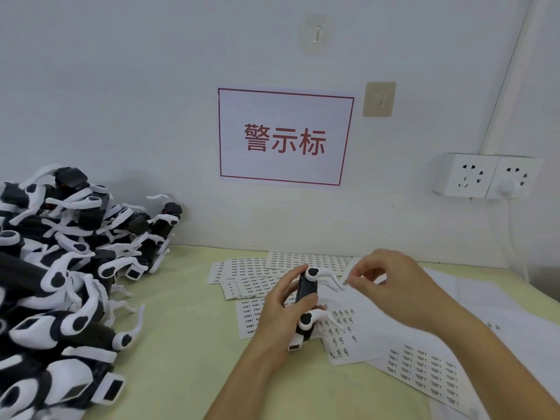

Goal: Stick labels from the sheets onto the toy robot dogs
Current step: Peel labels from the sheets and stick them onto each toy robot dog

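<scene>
Gripping toy dog (306, 294), label sheets (260, 286) beneath

- The toy robot dog (306, 301) is being shown in smooth plastic, black on the body and white on the legs, with a slight sheen.
- The piled dogs (57, 268) are being seen in the same black and white plastic.
- The label sheets (421, 371) are being shown as thin matt white paper.
- The bench (181, 344) is being covered by a matt pale yellow-green surface.
- The wall sign (285, 137) is being shown as flat paper, the sockets (488, 177) as glossy white plastic.
</scene>
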Action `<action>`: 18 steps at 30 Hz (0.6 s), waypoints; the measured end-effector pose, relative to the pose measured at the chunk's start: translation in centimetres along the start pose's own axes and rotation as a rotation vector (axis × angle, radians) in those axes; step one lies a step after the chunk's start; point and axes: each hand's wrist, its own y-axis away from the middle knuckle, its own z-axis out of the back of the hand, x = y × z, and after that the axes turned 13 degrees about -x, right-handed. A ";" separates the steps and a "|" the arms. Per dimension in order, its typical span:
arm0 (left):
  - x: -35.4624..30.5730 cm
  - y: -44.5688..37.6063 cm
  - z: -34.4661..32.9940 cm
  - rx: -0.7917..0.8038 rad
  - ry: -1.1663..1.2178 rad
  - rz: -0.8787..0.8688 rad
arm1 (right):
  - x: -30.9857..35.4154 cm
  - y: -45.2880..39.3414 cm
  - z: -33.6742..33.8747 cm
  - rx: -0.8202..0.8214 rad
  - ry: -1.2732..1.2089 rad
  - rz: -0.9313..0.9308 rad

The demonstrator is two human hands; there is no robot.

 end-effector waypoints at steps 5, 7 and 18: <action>0.0 -0.1 0.1 0.007 -0.014 -0.026 | -0.2 -2.0 -1.4 0.025 -0.043 0.042; 0.1 -0.3 0.2 0.023 -0.037 -0.037 | -0.5 -2.2 -2.4 0.066 -0.061 0.050; 0.4 -0.5 0.1 0.044 -0.105 -0.078 | -1.4 -2.4 -5.1 0.113 -0.015 0.097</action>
